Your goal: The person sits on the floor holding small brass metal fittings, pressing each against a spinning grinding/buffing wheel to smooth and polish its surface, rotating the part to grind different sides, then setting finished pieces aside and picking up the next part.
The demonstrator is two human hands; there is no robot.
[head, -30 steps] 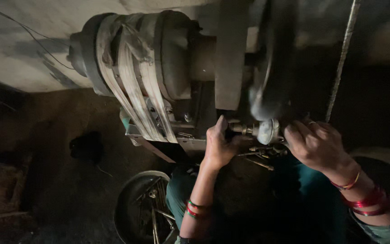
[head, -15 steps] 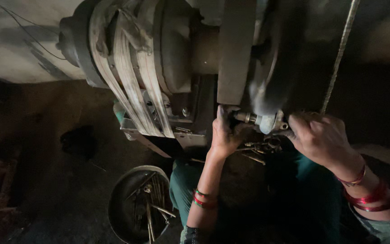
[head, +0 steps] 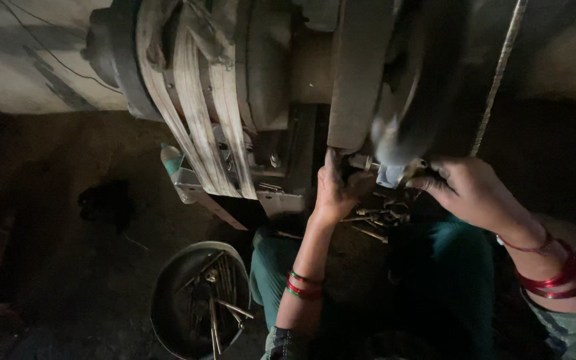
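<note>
A large dark grinding wheel [head: 428, 87] hangs on a belt-driven machine in the head view. Under the wheel's lower edge, a small silvery metal part [head: 387, 175] is held between both hands. My left hand [head: 335, 190] grips its left end from below, with red and green bangles on the wrist. My right hand [head: 471, 190] closes on its right end, with red bangles on that wrist. Several loose metal rods [head: 376, 217] lie just below the hands.
Wide pale drive belts [head: 198, 113] run over the machine's pulley at the left. A round metal bowl [head: 168, 280] holding several metal pieces sits on the dark floor. There is a green-capped bottle [head: 171, 160] beside the belts and a dark lump [head: 105, 200] further left.
Both hands have risen a little and drawn closer to the wheel's lower edge. My right hand's fingers, spread before, are now closed on the part. The view has moved nearer to the machine.
</note>
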